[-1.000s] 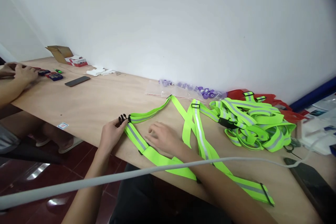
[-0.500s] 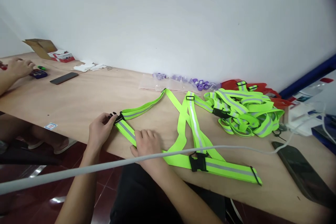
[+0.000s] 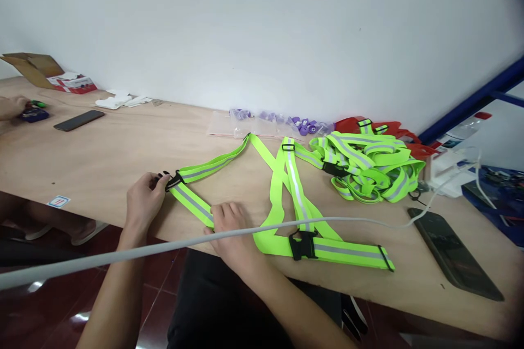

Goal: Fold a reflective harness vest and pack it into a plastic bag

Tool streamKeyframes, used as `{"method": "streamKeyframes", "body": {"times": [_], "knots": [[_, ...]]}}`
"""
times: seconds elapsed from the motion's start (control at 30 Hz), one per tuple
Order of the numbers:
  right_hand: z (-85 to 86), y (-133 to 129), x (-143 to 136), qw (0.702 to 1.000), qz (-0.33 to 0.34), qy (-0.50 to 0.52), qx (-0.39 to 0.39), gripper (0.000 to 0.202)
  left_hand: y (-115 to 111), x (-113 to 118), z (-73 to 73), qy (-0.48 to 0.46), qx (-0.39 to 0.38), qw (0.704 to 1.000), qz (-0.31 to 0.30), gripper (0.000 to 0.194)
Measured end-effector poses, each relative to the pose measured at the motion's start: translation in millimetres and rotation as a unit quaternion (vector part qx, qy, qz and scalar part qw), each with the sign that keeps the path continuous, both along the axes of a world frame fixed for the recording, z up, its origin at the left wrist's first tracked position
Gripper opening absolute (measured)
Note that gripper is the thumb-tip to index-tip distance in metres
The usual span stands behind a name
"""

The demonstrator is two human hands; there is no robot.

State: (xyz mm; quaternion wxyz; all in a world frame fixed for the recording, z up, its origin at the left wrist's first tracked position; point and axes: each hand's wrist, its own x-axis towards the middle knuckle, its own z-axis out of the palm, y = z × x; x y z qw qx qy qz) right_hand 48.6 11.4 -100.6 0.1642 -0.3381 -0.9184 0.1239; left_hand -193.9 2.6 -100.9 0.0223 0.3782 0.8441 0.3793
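Observation:
A neon-green reflective strap harness point(image 3: 303, 191) lies spread on the wooden table, with grey stripes and black buckles. My left hand point(image 3: 143, 199) pinches the black clip point(image 3: 174, 180) at the harness's left corner between thumb and fingers. On the lower strap, right of that clip, my right hand point(image 3: 231, 229) rests with its fingers curled over the strap's end and closed on it. A black buckle point(image 3: 303, 245) sits on the bottom band, right of my right hand. A tangled pile of similar green straps point(image 3: 380, 166) lies behind at the right.
A white cable point(image 3: 164, 247) crosses in front of my forearms. A dark phone point(image 3: 454, 253) lies right, another phone point(image 3: 79, 120) left. Purple items in clear bags point(image 3: 266, 122) line the wall. Another person's hand point(image 3: 14, 107) is at far left, near an open cardboard box point(image 3: 35, 68).
The view has shifted right, so the table's things appear further left. My left hand keeps its pinch on the clip, and my right hand stays on the strap.

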Motion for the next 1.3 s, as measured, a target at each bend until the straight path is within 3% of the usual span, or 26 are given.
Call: {"method": "streamKeyframes", "body": {"times": [0.27, 0.43, 0.63, 0.73, 0.87, 1.0, 1.1, 1.17, 1.23, 1.3], "knots": [[-3.4, 0.5, 12.3, 1.000, 0.004, 0.019, 0.007, 0.014, 5.2, -4.6, -0.7, 0.010, 0.002, 1.000, 0.011, 0.029], [-2.0, 4.1, 15.2, 1.000, -0.001, 0.018, -0.002, 0.022, 6.9, 5.9, -0.6, 0.021, -0.002, 0.999, -0.035, 0.032], [-6.0, 5.0, 57.6, 0.996, 0.002, 0.093, 0.003, 0.041, 6.6, 10.1, 0.8, 0.034, -0.008, 0.999, -0.035, 0.035], [-8.8, 2.5, 77.8, 0.997, -0.004, 0.076, -0.011, 0.033, 6.2, 6.9, 1.0, 0.029, -0.006, 0.999, -0.038, 0.034], [-11.9, -0.7, 84.3, 0.999, -0.005, 0.051, -0.009, 0.021, 4.5, 0.8, -0.3, 0.029, -0.022, 0.999, -0.027, 0.034], [-4.0, -0.5, 90.4, 0.998, 0.009, 0.061, -0.023, 0.025, -0.6, -1.6, -0.2, 0.032, -0.034, 0.999, -0.013, 0.035], [12.4, 14.3, 102.5, 0.997, 0.021, 0.069, -0.019, 0.031, -6.1, 2.9, 3.3, 0.059, 0.006, 0.998, 0.013, 0.044], [25.3, 36.5, 107.6, 0.997, 0.014, 0.070, -0.007, 0.034, -10.2, 10.8, 5.9, 0.127, 0.067, 0.990, 0.016, 0.047], [37.2, 68.3, 104.9, 0.997, 0.000, 0.078, -0.008, 0.036, -14.2, 24.3, 6.5, 0.199, 0.142, 0.969, -0.018, 0.043], [46.5, 107.4, 92.4, 0.997, -0.005, 0.080, -0.017, 0.035, -17.9, 43.5, 3.8, 0.238, 0.195, 0.946, -0.096, 0.035]]}}
